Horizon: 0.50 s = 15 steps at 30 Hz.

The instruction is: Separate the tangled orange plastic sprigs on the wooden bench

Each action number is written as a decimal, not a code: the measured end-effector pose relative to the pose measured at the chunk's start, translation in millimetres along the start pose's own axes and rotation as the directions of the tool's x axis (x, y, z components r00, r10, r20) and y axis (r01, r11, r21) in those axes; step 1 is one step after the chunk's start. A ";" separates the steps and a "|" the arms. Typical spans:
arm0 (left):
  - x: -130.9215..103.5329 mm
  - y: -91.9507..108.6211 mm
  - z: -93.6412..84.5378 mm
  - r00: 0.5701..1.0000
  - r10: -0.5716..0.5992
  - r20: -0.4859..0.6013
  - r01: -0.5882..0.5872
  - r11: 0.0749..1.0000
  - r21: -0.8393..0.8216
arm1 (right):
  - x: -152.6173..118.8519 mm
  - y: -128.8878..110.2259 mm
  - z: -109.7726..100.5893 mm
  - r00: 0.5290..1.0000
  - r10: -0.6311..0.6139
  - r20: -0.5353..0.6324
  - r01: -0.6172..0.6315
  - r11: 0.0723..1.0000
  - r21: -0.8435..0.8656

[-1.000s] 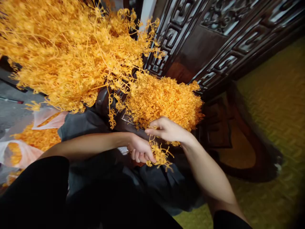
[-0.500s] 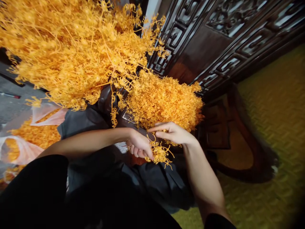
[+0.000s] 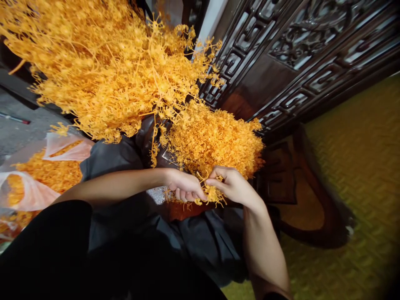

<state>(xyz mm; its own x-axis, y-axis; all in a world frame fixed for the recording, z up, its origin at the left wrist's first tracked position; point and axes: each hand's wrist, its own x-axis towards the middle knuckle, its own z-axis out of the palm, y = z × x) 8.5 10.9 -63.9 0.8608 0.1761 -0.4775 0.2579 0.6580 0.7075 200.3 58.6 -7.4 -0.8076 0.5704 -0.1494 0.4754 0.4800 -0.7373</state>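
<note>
A small cluster of orange, thin-branched sprigs (image 3: 214, 196) hangs between my hands over my lap. My left hand (image 3: 186, 186) is closed around its stem end, palm hidden. My right hand (image 3: 231, 184) meets it from the other side, thumb and forefinger pinched on part of the same cluster. Just beyond my hands lies a dense heap of short orange sprigs (image 3: 215, 137). To the upper left spreads a much bigger mass of longer branching orange sprigs (image 3: 118, 71), partly overhanging the smaller heap.
Pinkish plastic bags (image 3: 31, 193) with loose orange pieces (image 3: 56, 171) stand at the left. Carved dark wooden furniture (image 3: 265, 75) rises behind the heap. A curved wooden leg (image 3: 334, 221) and a yellow-green patterned surface (image 3: 359, 187) are at the right. Dark trousers (image 3: 212, 237) cover my lap.
My right hand's fingers were stretched out above the cluster; now they have curled and pinch it. My left hand keeps its grip. The whole view has shifted slightly.
</note>
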 end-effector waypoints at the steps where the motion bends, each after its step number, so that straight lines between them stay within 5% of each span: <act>1: -3.3 2.0 3.9 1.000 0.018 -0.007 -0.018 1.000 -0.019 | 0.2 9.8 -4.7 0.997 0.016 -0.072 -0.015 1.000 0.010; 3: -9.2 4.3 12.6 0.999 0.033 -0.012 -0.034 0.997 -0.064 | -0.4 33.5 -18.8 0.926 0.103 -0.364 -0.079 0.994 0.080; 5: -12.7 3.8 19.1 0.999 0.035 0.017 -0.034 0.997 -0.076 | -3.0 55.9 -35.5 0.690 0.245 -0.681 -0.086 0.962 0.259; 6: -13.2 2.8 20.6 0.999 0.046 0.022 -0.044 0.996 -0.079 | -4.7 64.2 -42.6 0.574 0.314 -0.756 -0.038 0.933 0.358; 7: -13.0 1.9 20.4 0.997 0.071 0.007 -0.070 0.993 -0.095 | -6.3 69.5 -47.6 0.511 0.368 -0.777 0.026 0.897 0.442; 8: -12.4 1.3 18.6 0.994 0.110 -0.028 -0.113 0.986 -0.126 | -7.4 71.8 -49.8 0.512 0.402 -0.759 0.088 0.855 0.511; 13: -11.0 5.8 2.8 0.937 0.283 -0.203 -0.332 0.902 -0.277 | -2.8 53.9 -27.6 0.717 0.389 -0.579 0.158 0.718 0.678; 15: -11.1 8.9 2.1 0.904 0.316 -0.288 -0.394 0.879 -0.270 | -0.7 43.2 -17.4 0.724 0.317 -0.613 0.203 0.752 0.627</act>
<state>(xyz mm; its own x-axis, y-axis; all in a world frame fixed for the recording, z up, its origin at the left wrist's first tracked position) 2.2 13.4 -51.3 0.7330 0.5782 -0.3582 -0.2308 0.7068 0.6687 227.4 90.5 -27.7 -0.2201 0.9735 0.0626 -0.0250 0.0585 -0.9980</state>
